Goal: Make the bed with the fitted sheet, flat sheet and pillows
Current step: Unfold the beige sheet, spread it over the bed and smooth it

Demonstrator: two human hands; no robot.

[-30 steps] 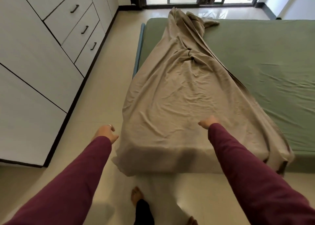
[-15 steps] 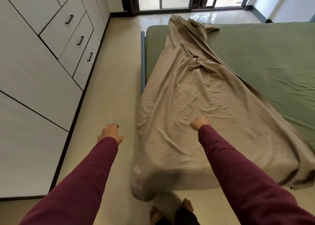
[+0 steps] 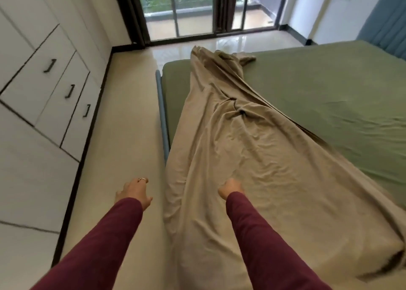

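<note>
A green fitted sheet covers the mattress. A crumpled beige flat sheet lies in a long strip along the bed's left side, bunched at the far end and hanging over the near corner and left edge. My right hand hovers over the near part of the beige sheet with its fingers curled under; no folds run to it and it holds nothing. My left hand, wearing a ring, hangs over the floor left of the bed with relaxed fingers, empty. No pillows are in view.
White cabinets with drawers line the left wall, leaving a floor aisle between them and the blue bed frame. Glass balcony doors stand at the far end. A blue headboard is at the upper right.
I have moved from the foot of the bed to its left corner and the view has lifted toward the window. Both hands keep their poses; the sheet has not moved.
</note>
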